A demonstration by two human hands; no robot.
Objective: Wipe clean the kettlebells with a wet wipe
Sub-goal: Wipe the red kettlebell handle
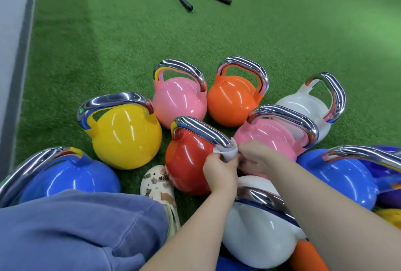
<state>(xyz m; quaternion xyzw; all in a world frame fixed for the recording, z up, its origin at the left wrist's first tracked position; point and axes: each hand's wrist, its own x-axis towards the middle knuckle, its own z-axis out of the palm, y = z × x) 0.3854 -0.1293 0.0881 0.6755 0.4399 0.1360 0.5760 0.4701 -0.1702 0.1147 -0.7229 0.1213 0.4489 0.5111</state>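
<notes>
We pinched a crumpled white wet wipe point(226, 151) between both hands, our left hand point(219, 172) gripping its near edge and our right hand point(256, 158) curled tight on its right side. The wipe pressed against the near end of the chrome handle point(201, 130) of the glossy red kettlebell point(186, 162), which stood upright on green artificial turf point(130, 31) among other coloured kettlebells.

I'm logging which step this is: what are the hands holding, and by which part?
Both the left hand and right hand pinch the white wet wipe by its lower edge, against the red kettlebell handle.
</notes>
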